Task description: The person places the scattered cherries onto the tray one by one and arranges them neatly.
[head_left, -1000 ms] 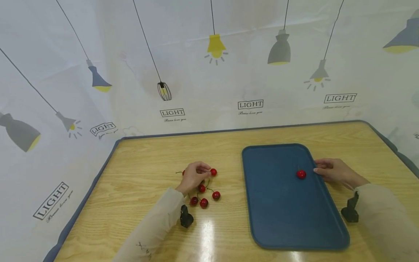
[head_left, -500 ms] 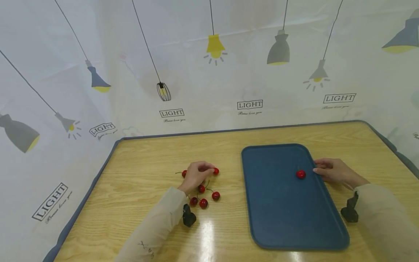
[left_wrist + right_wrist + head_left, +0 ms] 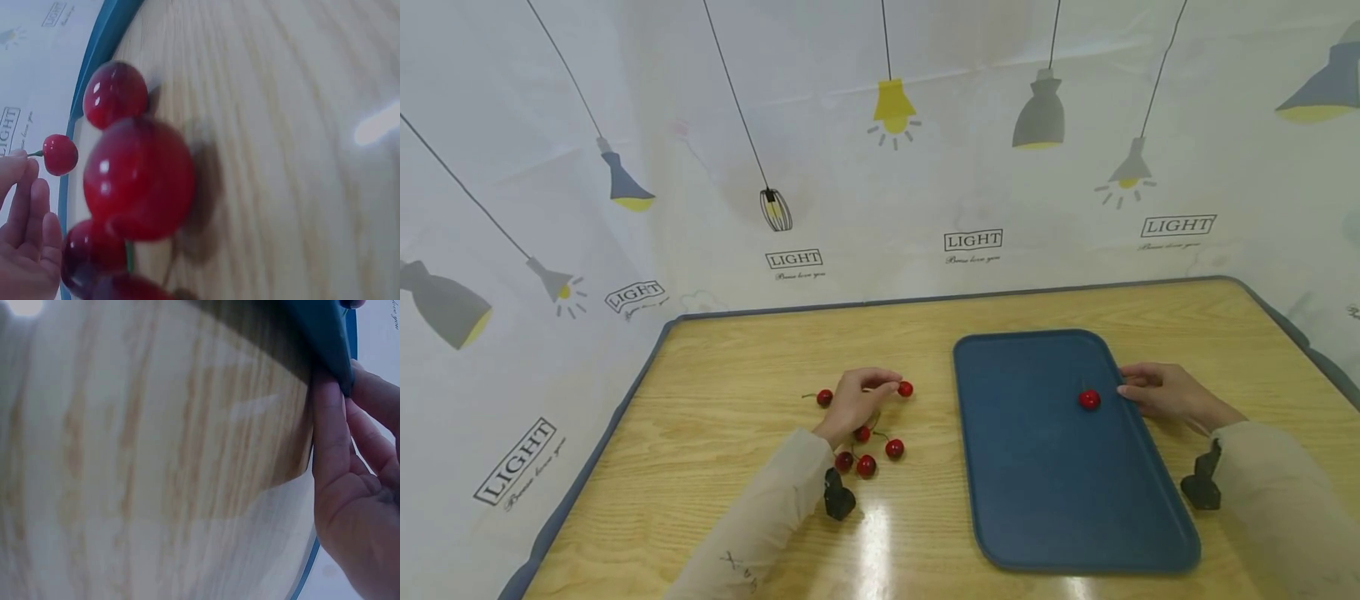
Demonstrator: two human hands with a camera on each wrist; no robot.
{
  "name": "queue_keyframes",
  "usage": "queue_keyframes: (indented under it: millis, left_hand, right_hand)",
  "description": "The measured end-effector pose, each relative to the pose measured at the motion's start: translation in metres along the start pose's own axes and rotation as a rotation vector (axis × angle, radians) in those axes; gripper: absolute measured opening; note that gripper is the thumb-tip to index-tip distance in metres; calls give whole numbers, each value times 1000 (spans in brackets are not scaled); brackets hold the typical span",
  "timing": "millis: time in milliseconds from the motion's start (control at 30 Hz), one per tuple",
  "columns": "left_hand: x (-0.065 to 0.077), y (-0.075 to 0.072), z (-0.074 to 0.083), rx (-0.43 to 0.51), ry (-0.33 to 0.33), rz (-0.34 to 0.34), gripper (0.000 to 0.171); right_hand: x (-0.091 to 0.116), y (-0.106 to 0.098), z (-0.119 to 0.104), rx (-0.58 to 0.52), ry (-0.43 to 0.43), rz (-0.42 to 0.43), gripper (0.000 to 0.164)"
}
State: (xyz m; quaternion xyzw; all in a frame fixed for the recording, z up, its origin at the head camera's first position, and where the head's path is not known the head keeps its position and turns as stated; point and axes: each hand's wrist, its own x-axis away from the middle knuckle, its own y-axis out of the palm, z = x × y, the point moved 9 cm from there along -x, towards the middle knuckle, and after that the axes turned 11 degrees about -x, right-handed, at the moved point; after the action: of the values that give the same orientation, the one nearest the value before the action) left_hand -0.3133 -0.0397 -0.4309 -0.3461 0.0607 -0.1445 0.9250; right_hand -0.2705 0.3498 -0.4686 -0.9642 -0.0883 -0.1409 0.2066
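My left hand (image 3: 855, 403) pinches a red cherry (image 3: 906, 389) by its green stem, as the left wrist view shows; that cherry (image 3: 60, 155) hangs off the fingertips. Below and around this hand lie several more cherries on the table, among them one dark red cherry (image 3: 895, 449) with its stem up and another cherry (image 3: 824, 397) just left of the hand. To the right is a blue rectangular tray (image 3: 1045, 483) with a single cherry (image 3: 1090, 400) in it. My right hand (image 3: 1176, 396) grips the tray's right rim between thumb and fingers (image 3: 331, 425).
The wooden table (image 3: 737, 350) has a dark blue edge. Behind it and at both sides hangs a white sheet (image 3: 850, 167) printed with lamps. Each wrist carries a small black mount (image 3: 1202, 482).
My left hand has moved a little to the right with the pinched cherry, uncovering the cherry at its left. My right hand and the tray have stayed in place.
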Motion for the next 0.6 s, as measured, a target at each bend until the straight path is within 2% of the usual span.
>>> queue_keyframes:
  millis: [233, 333, 467, 600]
  left_hand:
    - [2, 7, 17, 63, 76, -3, 23]
    - [10, 4, 37, 77, 99, -1, 22]
    - [15, 3, 55, 101, 110, 7, 20]
    - [12, 8, 62, 121, 110, 2, 21]
  right_hand:
    - [1, 1, -2, -17, -19, -10, 61]
    - [2, 1, -3, -16, -20, -11, 61]
    - [2, 1, -4, -11, -19, -9, 60]
    - [3, 2, -5, -17, -16, -9, 61]
